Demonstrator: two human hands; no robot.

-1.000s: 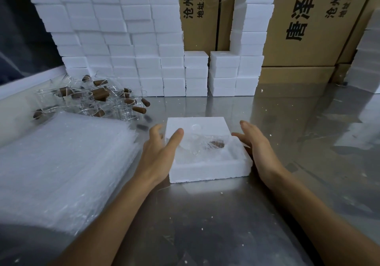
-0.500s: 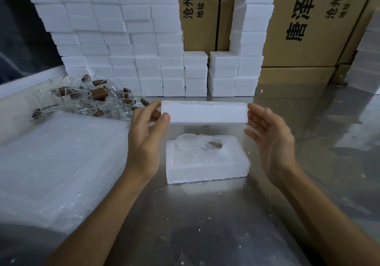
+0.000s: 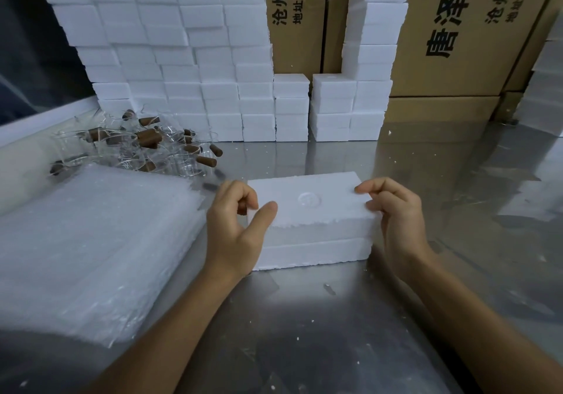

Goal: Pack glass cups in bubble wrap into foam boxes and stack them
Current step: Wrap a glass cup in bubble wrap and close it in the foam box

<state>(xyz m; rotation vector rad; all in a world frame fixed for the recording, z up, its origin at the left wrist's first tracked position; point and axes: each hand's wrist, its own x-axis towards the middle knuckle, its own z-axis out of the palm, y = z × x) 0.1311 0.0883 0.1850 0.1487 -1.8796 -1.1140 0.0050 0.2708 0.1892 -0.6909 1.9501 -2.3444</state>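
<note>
A white foam box lies on the metal table [image 3: 304,332] in front of me, its foam lid [image 3: 310,201] now on top of the bottom half [image 3: 313,253]. The wrapped cup inside is hidden. My left hand [image 3: 236,223] grips the lid's left end, thumb on top and fingers curled at the side. My right hand [image 3: 396,213] grips the lid's right end with curled fingers. A heap of bare glass cups with brown wooden handles [image 3: 146,146] lies at the back left. A stack of bubble wrap sheets [image 3: 85,241] sits to the left.
A tall wall of stacked white foam boxes [image 3: 182,73] fills the back, with lower columns [image 3: 291,107] in the middle. Brown cardboard cartons [image 3: 457,43] stand behind at the right. White foam crumbs dot the table.
The lid was lifted off the back of the box, held in the air, and has now come down onto the bottom half, covering the wrapped cup. Both hands stay at its ends.
</note>
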